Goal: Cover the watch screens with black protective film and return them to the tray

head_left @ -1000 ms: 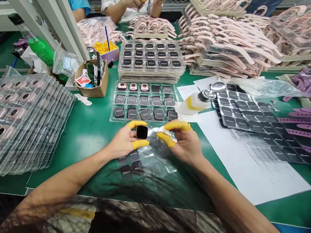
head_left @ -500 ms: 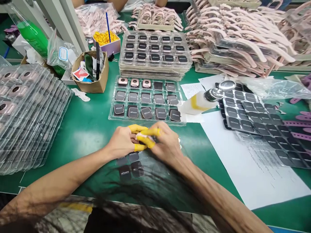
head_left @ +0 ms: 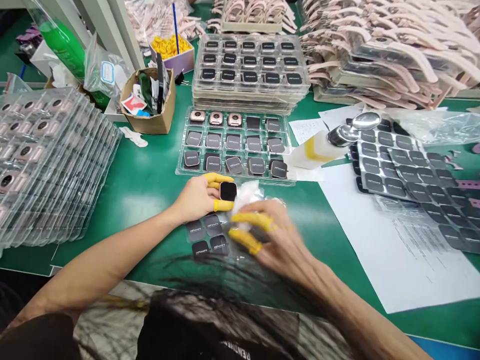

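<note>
My left hand (head_left: 200,197), with yellow finger cots on thumb and forefinger, pinches a small square watch body (head_left: 228,191) with a black glossy screen facing up. My right hand (head_left: 270,240), blurred by motion, also wears yellow cots and holds a white wipe cloth (head_left: 245,192) just right of the watch body. Under both hands lies a clear film sheet (head_left: 210,235) carrying dark square screen stickers. Just beyond my hands sits a clear plastic tray (head_left: 180,170) with three rose-gold watch bodies in its far row and dark stickered ones in the others.
A stack of filled trays (head_left: 250,70) stands behind. Slanted clear trays (head_left: 48,165) pile at the left. A cardboard box (head_left: 150,102), a box of yellow cots (head_left: 170,47), sticker sheets (head_left: 397,170), white paper (head_left: 375,235), a pump dispenser (head_left: 345,132) and pink straps (head_left: 382,50) surround.
My right hand came in over the watch body with the cloth, then pulled back down and right, uncovering the screen. The camera tilted down slightly.
</note>
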The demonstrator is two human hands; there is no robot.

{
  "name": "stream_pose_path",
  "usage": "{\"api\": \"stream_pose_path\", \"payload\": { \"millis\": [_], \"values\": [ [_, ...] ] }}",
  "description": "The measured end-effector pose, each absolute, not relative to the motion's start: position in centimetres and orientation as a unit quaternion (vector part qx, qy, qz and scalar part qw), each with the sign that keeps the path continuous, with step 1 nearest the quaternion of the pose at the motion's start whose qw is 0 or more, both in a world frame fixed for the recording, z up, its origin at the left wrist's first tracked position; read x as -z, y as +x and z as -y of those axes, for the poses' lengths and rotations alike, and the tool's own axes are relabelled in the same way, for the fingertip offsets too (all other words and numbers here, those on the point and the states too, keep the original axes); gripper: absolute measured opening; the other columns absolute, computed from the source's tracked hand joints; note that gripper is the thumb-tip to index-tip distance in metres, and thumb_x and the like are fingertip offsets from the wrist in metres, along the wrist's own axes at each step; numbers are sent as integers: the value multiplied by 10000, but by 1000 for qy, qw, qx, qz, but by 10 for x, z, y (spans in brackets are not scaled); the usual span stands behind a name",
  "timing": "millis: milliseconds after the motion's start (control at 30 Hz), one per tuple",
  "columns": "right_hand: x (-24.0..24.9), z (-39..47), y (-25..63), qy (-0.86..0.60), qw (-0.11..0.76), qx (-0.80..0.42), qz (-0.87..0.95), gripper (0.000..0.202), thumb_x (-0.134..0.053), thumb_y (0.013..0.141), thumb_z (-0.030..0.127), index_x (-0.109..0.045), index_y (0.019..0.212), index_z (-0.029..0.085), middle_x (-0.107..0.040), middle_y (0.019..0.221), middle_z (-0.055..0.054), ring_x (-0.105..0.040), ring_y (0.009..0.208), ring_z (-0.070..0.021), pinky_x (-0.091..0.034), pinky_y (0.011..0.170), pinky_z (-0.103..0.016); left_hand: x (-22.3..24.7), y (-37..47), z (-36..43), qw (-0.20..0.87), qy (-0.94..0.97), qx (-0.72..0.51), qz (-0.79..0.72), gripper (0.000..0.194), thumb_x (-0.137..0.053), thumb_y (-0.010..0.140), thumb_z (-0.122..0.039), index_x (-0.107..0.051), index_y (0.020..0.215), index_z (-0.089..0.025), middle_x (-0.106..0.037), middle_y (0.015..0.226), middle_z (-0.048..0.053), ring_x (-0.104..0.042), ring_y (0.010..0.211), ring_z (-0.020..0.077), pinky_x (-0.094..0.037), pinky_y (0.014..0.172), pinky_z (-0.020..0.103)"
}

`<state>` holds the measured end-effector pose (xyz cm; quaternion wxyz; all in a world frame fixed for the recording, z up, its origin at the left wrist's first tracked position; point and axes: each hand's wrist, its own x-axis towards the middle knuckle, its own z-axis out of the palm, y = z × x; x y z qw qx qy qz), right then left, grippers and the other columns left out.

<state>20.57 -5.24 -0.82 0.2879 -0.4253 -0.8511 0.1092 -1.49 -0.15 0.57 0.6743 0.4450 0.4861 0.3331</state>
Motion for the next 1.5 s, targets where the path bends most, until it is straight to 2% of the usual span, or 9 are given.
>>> {"api": "stream_pose_path", "payload": {
  "millis": [300,433,600,733,833,967,1100,1233,1500],
  "values": [
    [14,62,206,-384,254,-186,868,244,-735,969,345,-692,1209,339,-811,982,-10,-701,950,-278,-529,802,-467,-9,-23,3,719,433,-319,-440,669,-952,560,-59,-707,1180,-116,-754,910,28,-656,705,92,-536,682,246],
    [8,66,224,-488,337,-40,804,262,-704,954,241,-695,1180,373,-744,864,-40,-641,790,-304,-496,662,-467,-9,-23,2,709,422,-354,-440,717,-970,532,-53,-712,1198,-115,-764,1000,58,-670,768,103,-575,762,272],
    [8,72,206,-451,327,-59,828,476,-698,957,302,-581,1416,347,-727,1102,-110,-668,959,-349,-533,726,-513,-7,-22,2,699,400,-393,-444,720,-1004,533,-117,-709,1189,-119,-778,1032,73,-694,844,135,-602,853,319],
    [10,55,188,-413,279,-93,862,200,-686,992,325,-709,1186,281,-757,977,-72,-662,880,-289,-500,712,-440,-9,-23,3,690,382,-424,-446,678,-1003,559,-146,-706,1169,-134,-780,1046,53,-710,922,156,-603,935,340],
    [5,45,202,-472,353,-121,799,67,-697,990,290,-740,1040,290,-743,877,-27,-635,767,-222,-491,690,-393,-9,-23,2,694,374,-432,-437,637,-980,588,-122,-712,1165,-140,-781,1053,42,-714,917,143,-601,959,342],
    [-5,50,232,-567,331,-36,754,138,-659,983,325,-758,1075,298,-745,989,-111,-642,893,-327,-530,752,-531,-6,-23,0,694,377,-428,-439,670,-988,542,-117,-720,1156,-143,-781,1028,41,-720,901,142,-608,941,347],
    [-7,62,226,-446,290,-83,843,365,-712,939,275,-683,1284,388,-756,1176,-108,-660,1109,-389,-569,861,-644,-4,-23,0,693,384,-424,-439,668,-995,539,-152,-725,1150,-161,-779,1027,41,-727,898,146,-616,917,340],
    [3,58,199,-310,231,-215,897,441,-803,910,341,-662,1325,391,-775,1174,-65,-658,1267,-343,-607,941,-569,-4,-22,1,704,380,-420,-428,664,-992,531,-137,-738,1143,-177,-781,1007,32,-719,867,136,-611,880,311],
    [15,42,188,-321,306,-243,863,72,-777,940,287,-766,1010,302,-691,908,-15,-673,876,-204,-552,759,-381,-2,-24,1,710,389,-411,-419,686,-981,523,-84,-719,1155,-135,-773,987,40,-686,833,120,-582,840,284]
  ]
}}
